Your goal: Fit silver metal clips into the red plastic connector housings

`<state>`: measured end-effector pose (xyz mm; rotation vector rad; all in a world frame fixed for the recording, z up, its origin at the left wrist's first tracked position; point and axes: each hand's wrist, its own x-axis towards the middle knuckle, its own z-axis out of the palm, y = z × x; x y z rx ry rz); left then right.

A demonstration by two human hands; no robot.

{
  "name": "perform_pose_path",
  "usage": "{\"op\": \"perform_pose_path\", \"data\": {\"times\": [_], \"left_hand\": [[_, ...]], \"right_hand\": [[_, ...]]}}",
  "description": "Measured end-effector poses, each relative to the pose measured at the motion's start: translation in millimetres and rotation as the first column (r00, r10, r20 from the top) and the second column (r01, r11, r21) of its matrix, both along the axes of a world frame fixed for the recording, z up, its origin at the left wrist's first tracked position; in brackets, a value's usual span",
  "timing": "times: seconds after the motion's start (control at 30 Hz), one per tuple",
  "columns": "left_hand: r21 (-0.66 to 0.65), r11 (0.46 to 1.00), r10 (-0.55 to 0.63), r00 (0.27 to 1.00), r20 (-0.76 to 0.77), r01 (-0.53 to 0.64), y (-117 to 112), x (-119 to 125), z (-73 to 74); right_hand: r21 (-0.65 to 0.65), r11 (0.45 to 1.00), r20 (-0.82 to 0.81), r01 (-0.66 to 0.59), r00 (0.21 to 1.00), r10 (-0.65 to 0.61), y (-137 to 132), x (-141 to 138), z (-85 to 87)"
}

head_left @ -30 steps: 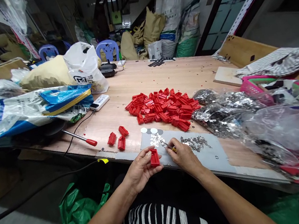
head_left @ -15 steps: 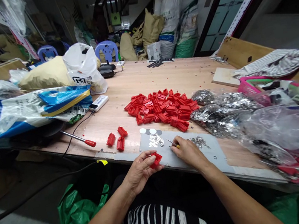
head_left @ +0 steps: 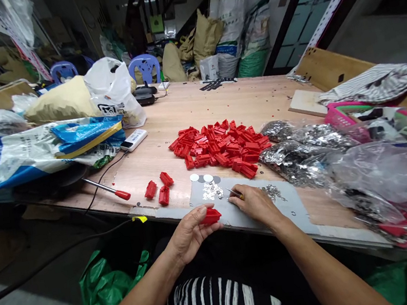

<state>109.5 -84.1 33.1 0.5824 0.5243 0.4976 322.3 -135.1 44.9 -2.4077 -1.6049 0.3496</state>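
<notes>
My left hand [head_left: 193,232] is closed on a small red plastic housing [head_left: 211,216], held just above the table's front edge. Between the fingers of my right hand [head_left: 253,204] is a thin pointed tool with a yellow handle [head_left: 239,195], its metal tip aimed up and left. That hand rests over a grey mat [head_left: 231,213]. On the mat lie a cluster of small shiny metal pieces [head_left: 212,190] and, right of my hand, a second little pile of metal parts [head_left: 273,193]. A large heap of red plastic housings [head_left: 222,147] is just beyond the mat.
Three red housings [head_left: 163,195] lie apart on the left. A red-tipped metal lever [head_left: 121,194] juts over the front edge near a cable. Clear bags of metal parts [head_left: 295,163] crowd the right; a white power strip [head_left: 134,140] and plastic sacks [head_left: 83,136] occupy the left.
The red housing in my left hand has turned, now showing its long side. My right hand, still holding the tool, has shifted very slightly.
</notes>
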Motion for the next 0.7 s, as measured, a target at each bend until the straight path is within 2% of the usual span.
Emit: {"op": "perform_pose_path", "data": {"times": [0.2, 0.33, 0.47, 0.57, 0.7], "left_hand": [[0.059, 0.998, -0.015, 0.999, -0.050, 0.018, -2, 4, 5.0], [0.195, 0.980, 0.043, 0.996, -0.083, -0.027, -3, 6, 2.9], [0.263, 0.962, 0.100, 0.990, -0.094, -0.073, -2, 8, 1.9], [0.274, 0.959, 0.099, 0.990, -0.104, -0.067, -2, 9, 3.5], [0.279, 0.958, 0.102, 0.990, -0.103, -0.069, -1, 11, 6.8]], "right_hand": [[0.137, 0.988, -0.093, -0.066, 0.993, 0.079, 0, -1, -6.0], [0.265, 0.961, -0.270, -0.078, 0.951, 0.152, -7, -9, 2.3], [0.332, 0.936, -0.407, -0.118, 0.877, 0.255, -17, -21, 14.1], [0.394, 0.905, -0.416, -0.163, 0.846, 0.334, -22, -29, 20.2], [0.408, 0.895, -0.388, -0.182, 0.852, 0.351, -27, -39, 24.3]]}}
